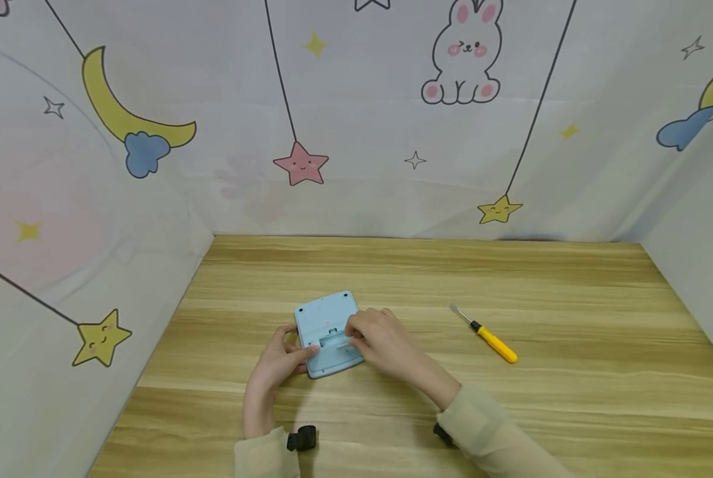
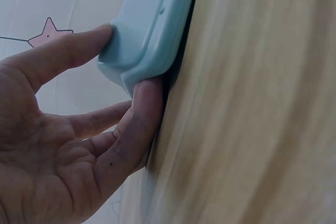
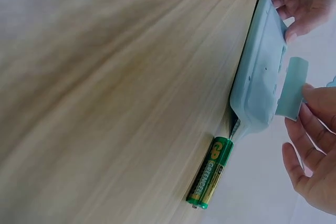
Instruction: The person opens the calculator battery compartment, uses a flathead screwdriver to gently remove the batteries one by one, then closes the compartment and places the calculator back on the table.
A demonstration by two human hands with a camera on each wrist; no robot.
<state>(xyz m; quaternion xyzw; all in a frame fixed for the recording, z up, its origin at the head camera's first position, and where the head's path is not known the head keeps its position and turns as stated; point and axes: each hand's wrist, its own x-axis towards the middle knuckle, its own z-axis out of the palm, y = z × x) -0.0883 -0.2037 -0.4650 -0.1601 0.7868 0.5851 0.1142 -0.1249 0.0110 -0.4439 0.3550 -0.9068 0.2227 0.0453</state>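
A light blue calculator (image 1: 326,312) lies face down on the table with its battery compartment (image 1: 332,340) uncovered. My left hand (image 1: 281,358) grips its left edge, thumb on top and fingers at the side and underneath, as the left wrist view shows. Over the calculator's right side, my right hand (image 1: 386,342) pinches a small light blue battery cover (image 3: 293,87) between thumb and fingers. The cover is held just above the calculator's back, apart from it. On the table beyond the calculator in the right wrist view lies a green GP battery (image 3: 210,171), hidden in the head view.
A screwdriver (image 1: 494,342) with a yellow and black handle lies on the wooden table (image 1: 571,299) to the right. White printed cloth (image 1: 362,119) walls in the table at the back and sides.
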